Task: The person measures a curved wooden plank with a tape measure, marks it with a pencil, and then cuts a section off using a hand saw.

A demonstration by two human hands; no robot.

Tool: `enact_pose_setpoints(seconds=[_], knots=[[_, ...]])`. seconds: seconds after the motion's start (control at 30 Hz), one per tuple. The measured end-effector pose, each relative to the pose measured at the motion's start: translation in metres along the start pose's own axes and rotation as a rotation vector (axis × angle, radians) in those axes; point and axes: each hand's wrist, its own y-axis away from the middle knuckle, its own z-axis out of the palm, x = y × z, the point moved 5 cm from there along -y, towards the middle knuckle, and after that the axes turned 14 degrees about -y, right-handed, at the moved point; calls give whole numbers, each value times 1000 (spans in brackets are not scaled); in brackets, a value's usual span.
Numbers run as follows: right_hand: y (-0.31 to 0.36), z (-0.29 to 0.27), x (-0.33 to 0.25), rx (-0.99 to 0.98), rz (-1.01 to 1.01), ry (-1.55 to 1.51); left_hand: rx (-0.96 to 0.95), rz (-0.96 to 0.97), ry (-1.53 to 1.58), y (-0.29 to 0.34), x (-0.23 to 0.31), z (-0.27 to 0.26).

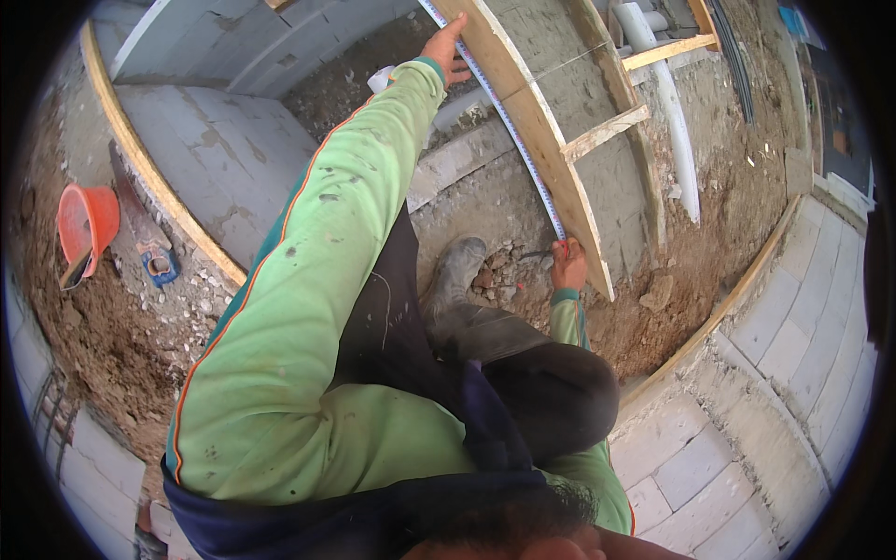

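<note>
A white measuring tape [511, 126] is stretched along the edge of a long wooden plank [523, 98]. At the upper end, my left hand [446, 51] grips the tape against the plank, fingers at its edge. My right hand [568, 265] is closed on the tape's lower end, near the plank's bottom corner. A thin dark stick [535, 254] pokes out beside the right fingers; its kind is unclear. Joined to the plank by a short wooden crosspiece [605, 133], a second plank [637, 140] runs alongside, with grey concrete between them.
An orange bucket [105, 213] and a handsaw [154, 257] with a blue handle lie on dirt at the left. Grey block walls [210, 149] stand beside me. A white pipe [674, 140] sticks out at the upper right. My boot [457, 271] rests on rubble below the plank.
</note>
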Motion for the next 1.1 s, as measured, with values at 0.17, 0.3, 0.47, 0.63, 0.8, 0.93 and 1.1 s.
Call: enact_pose_setpoints(seconds=[0.17,0.3,0.47,0.63,0.8,0.93,1.1], knots=[[3,1,0,2,-13,-51,22,25,-19,5,4,-1],[2,1,1,-3,40,35,-18,0,-51,1,2,-2],[0,1,1,1,19,3,25,-20,-34,-5,-2,-3],[0,-14,8,51,-74,-22,20,-26,-46,-2,-3,15],[-3,-15,28,-51,-12,-39,254,-63,-181,-14,-8,8],[6,-11,-6,-178,-44,-266,624,176,91,1,-5,-40],[39,-47,-5,-254,-91,-268,388,191,112,91,52,-32]])
